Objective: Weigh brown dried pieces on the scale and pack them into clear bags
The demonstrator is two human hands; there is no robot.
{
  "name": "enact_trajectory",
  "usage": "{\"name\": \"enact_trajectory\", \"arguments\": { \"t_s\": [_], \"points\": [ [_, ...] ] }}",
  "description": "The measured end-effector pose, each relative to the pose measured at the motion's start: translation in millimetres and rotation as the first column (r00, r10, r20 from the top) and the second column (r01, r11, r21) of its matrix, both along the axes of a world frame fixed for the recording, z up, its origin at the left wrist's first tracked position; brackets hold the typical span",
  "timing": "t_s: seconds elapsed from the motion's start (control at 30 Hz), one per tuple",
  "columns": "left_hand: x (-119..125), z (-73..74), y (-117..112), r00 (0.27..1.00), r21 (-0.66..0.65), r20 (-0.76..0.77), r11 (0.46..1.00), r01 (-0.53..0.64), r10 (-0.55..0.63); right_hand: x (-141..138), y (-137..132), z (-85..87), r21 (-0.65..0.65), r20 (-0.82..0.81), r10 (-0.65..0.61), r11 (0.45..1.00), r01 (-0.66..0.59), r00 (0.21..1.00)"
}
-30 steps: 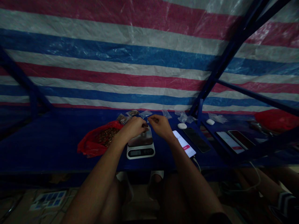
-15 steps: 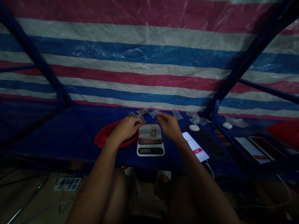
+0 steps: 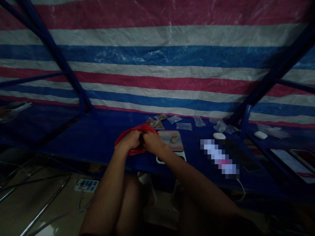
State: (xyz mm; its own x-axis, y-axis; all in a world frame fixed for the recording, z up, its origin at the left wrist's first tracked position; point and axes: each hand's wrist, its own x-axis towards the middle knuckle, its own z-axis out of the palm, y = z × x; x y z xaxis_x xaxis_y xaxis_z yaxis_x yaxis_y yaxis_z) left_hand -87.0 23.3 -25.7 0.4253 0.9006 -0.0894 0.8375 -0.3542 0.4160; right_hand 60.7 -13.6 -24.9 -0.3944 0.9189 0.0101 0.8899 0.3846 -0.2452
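Note:
A red plastic bag (image 3: pixel 147 127) lies bunched open on the blue table, left of a white digital scale (image 3: pixel 181 144). My left hand (image 3: pixel 130 139) reaches into it with curled fingers, and my right hand (image 3: pixel 152 142) dips in from the right, its fingers bent down too. Both sets of fingertips meet near dark contents; what they pinch is hidden. The right wrist and forearm cover part of the scale's display. On the scale's plate stands a small clear cup (image 3: pixel 173 139) with a little brown material inside.
Small filled zip bags (image 3: pixel 152 123) lie behind the red bag. Flat clear bags (image 3: pixel 184 126) sit behind the scale. To the right are a white earbud case (image 3: pixel 219 136), a blurred-out lit phone (image 3: pixel 219 159) with a cable, and a dark phone (image 3: pixel 252 165). Blue metal posts (image 3: pixel 243 119) flank the table.
My right hand has left the far side of the scale and moved left into the red bag. My left hand has moved into the bag as well. The view has shifted left.

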Motion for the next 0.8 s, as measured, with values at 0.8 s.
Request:
{"name": "enact_trajectory", "arguments": {
  "t_s": [0.8],
  "points": [
    [-5,1.3,-4,0.998,0.125,0.009,0.991,-0.056,0.055,17,8,8.5,-0.076,-0.197,-0.033,0.997,0.019,0.980]
  ]
}}
